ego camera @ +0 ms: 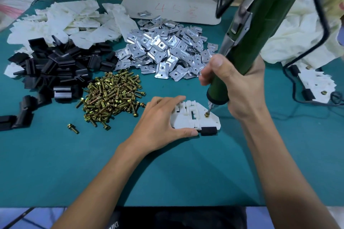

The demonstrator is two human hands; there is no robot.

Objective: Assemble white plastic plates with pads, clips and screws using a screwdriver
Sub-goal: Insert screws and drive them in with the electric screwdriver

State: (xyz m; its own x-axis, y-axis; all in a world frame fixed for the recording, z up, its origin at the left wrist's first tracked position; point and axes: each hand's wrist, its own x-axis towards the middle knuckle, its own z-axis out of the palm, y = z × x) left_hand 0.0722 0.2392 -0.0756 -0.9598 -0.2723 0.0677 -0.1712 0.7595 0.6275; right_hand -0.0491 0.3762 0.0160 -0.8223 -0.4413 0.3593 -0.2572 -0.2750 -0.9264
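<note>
- A green table.
- Far left: a pile of white plates.
- Left: black pads.
- Middle: gold screws, shiny clips behind them.
- Near middle: one white plate.

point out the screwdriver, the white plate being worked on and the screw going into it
screwdriver (264,29): head view, on the middle of its green barrel
white plate (183,121): head view, on its bare flat face near the front edge
screw (206,115): head view, on its brass head

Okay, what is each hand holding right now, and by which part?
The right hand grips the green screwdriver around its lower barrel. The left hand holds the white plate by its left end, thumb on the near edge.
</note>
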